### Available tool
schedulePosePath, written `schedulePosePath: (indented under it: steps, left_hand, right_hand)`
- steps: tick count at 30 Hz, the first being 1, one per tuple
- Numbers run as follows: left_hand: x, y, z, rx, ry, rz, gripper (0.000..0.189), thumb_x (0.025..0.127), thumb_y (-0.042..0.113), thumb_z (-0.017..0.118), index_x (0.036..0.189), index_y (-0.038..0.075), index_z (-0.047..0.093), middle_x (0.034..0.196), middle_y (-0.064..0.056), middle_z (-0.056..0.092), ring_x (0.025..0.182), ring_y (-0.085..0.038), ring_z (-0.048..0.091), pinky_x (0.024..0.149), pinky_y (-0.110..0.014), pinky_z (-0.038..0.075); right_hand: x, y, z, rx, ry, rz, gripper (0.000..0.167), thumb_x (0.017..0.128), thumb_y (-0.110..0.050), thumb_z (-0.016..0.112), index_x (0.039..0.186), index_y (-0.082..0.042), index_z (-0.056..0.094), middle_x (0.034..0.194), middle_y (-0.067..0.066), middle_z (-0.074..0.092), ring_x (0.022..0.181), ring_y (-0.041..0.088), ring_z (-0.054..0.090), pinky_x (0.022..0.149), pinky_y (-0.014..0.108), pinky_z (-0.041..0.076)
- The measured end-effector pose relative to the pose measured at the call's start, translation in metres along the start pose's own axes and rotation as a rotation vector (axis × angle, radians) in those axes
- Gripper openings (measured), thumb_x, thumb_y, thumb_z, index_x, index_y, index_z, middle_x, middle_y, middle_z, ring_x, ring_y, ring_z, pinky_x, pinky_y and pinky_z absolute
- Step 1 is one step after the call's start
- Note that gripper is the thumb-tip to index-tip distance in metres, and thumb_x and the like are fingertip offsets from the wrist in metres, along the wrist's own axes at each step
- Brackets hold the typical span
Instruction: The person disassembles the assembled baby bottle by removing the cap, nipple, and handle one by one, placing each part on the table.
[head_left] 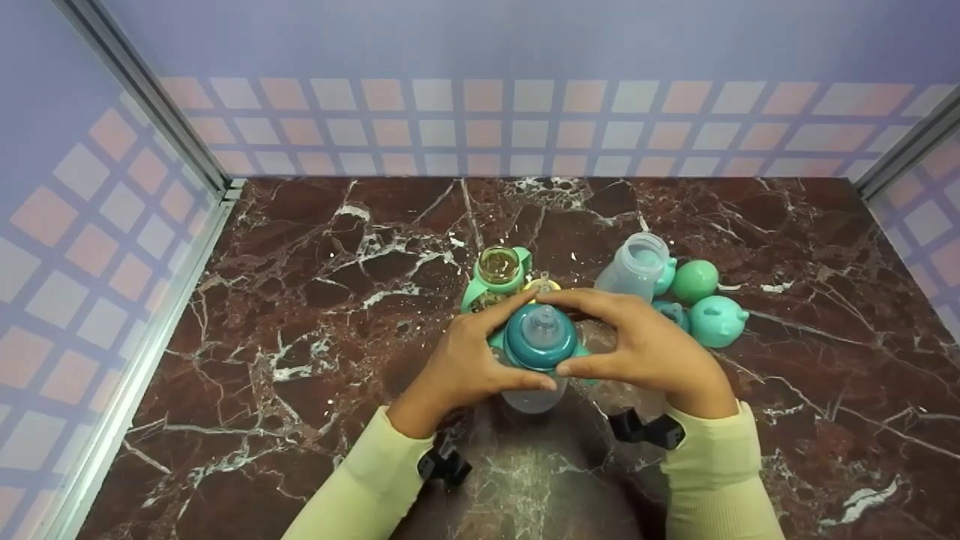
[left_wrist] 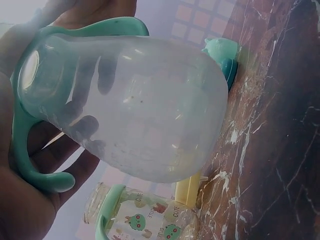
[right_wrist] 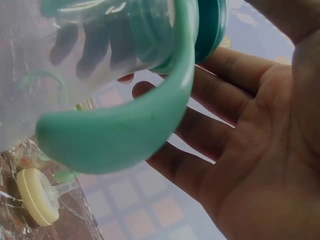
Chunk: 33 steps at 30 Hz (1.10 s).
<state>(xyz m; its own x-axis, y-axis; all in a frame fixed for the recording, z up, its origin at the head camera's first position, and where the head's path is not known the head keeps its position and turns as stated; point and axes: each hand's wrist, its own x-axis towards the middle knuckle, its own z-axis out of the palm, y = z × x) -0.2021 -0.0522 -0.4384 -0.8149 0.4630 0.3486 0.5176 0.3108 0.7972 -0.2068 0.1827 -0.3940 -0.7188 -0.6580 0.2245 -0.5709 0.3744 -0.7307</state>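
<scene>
A translucent baby bottle (left_wrist: 150,107) is held between both hands, upright above the table in the head view. It has mint-green side handles (right_wrist: 112,135) and a teal collar (head_left: 519,351) with a clear nipple (head_left: 543,324) on top. My left hand (head_left: 469,356) curves round the bottle near its neck, with the thumb in front and the fingers behind. From the other side, my right hand (head_left: 645,345) holds the teal collar between thumb and fingers. In the right wrist view, its fingers (right_wrist: 220,95) reach behind the handle to the collar; the thumb's contact is hidden there.
Just beyond the hands stand a printed bottle (head_left: 501,271) with green handles and a yellow collar (right_wrist: 36,197) with a nipple. To the right are an open clear bottle (head_left: 626,270), a green round cap (head_left: 696,281) and a mint animal-shaped cap (head_left: 718,322). Patterned walls (head_left: 480,97) bound the marbled table (head_left: 315,300).
</scene>
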Motion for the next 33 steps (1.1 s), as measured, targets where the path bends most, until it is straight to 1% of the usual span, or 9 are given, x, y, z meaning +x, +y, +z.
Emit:
schedulePosePath:
  steps: [6, 14, 17, 21, 25, 30, 33]
  left_hand:
    - [0.0008, 0.0001, 0.0001, 0.014, 0.009, 0.01, 0.103, 0.055, 0.043, 0.091, 0.144, 0.015, 0.047, 0.13, -0.003, 0.064, 0.113, -0.007, 0.063, 0.1, -0.026, 0.048]
    - [0.0009, -0.0018, 0.0012, 0.0, 0.02, 0.013, 0.109, 0.051, 0.04, 0.093, 0.143, 0.005, 0.046, 0.133, -0.006, 0.062, 0.116, -0.011, 0.061, 0.102, -0.026, 0.047]
    - [0.0009, -0.0022, 0.0017, -0.021, 0.019, 0.028, 0.11, 0.051, 0.039, 0.093, 0.143, 0.004, 0.045, 0.134, -0.008, 0.061, 0.117, -0.012, 0.061, 0.102, -0.026, 0.047]
    - [0.0007, -0.0023, 0.0022, -0.085, 0.0, 0.048, 0.107, 0.054, 0.038, 0.092, 0.145, 0.008, 0.045, 0.135, -0.006, 0.06, 0.118, -0.011, 0.061, 0.103, -0.027, 0.047]
    - [0.0002, -0.0024, 0.002, -0.134, -0.022, 0.056, 0.105, 0.055, 0.034, 0.093, 0.146, 0.012, 0.044, 0.135, -0.003, 0.06, 0.118, -0.009, 0.06, 0.103, -0.027, 0.046]
    - [0.0007, -0.0061, -0.0005, -0.126, -0.051, 0.05, 0.106, 0.054, 0.031, 0.093, 0.146, 0.013, 0.043, 0.133, -0.005, 0.062, 0.118, -0.009, 0.06, 0.103, -0.028, 0.047]
    - [0.002, -0.0092, -0.0014, -0.121, -0.081, 0.045, 0.102, 0.056, 0.031, 0.093, 0.144, 0.016, 0.046, 0.13, -0.003, 0.064, 0.116, -0.01, 0.061, 0.102, -0.028, 0.047]
  right_hand:
    - [0.0021, -0.001, 0.0025, -0.006, 0.006, -0.016, 0.073, 0.078, -0.03, 0.081, 0.143, -0.021, 0.049, 0.139, -0.004, 0.057, 0.121, 0.013, 0.058, 0.104, 0.038, 0.046]
    - [0.0045, -0.0034, 0.0061, -0.002, 0.019, 0.007, 0.078, 0.073, -0.035, 0.084, 0.143, -0.023, 0.049, 0.14, -0.007, 0.055, 0.124, 0.013, 0.056, 0.109, 0.036, 0.042]
    - [0.0055, -0.0031, 0.007, -0.017, 0.036, -0.005, 0.078, 0.072, -0.035, 0.084, 0.141, -0.022, 0.051, 0.138, -0.006, 0.058, 0.121, 0.013, 0.058, 0.107, 0.036, 0.044]
    - [0.0053, -0.0037, 0.0073, -0.036, 0.062, -0.019, 0.076, 0.069, -0.035, 0.086, 0.137, -0.021, 0.056, 0.131, -0.006, 0.063, 0.114, 0.011, 0.062, 0.101, 0.037, 0.048]
    - [0.0046, -0.0043, 0.0071, -0.053, 0.071, -0.029, 0.075, 0.068, -0.036, 0.086, 0.135, -0.021, 0.057, 0.129, -0.007, 0.064, 0.112, 0.01, 0.063, 0.099, 0.035, 0.05]
    - [0.0031, -0.0036, 0.0047, -0.042, 0.079, -0.076, 0.074, 0.069, -0.031, 0.086, 0.135, -0.018, 0.057, 0.128, -0.004, 0.065, 0.109, 0.012, 0.065, 0.096, 0.031, 0.051]
    - [0.0016, -0.0035, 0.0021, 0.007, 0.073, -0.091, 0.073, 0.069, -0.026, 0.087, 0.135, -0.017, 0.057, 0.126, -0.004, 0.066, 0.108, 0.012, 0.066, 0.094, 0.027, 0.052]
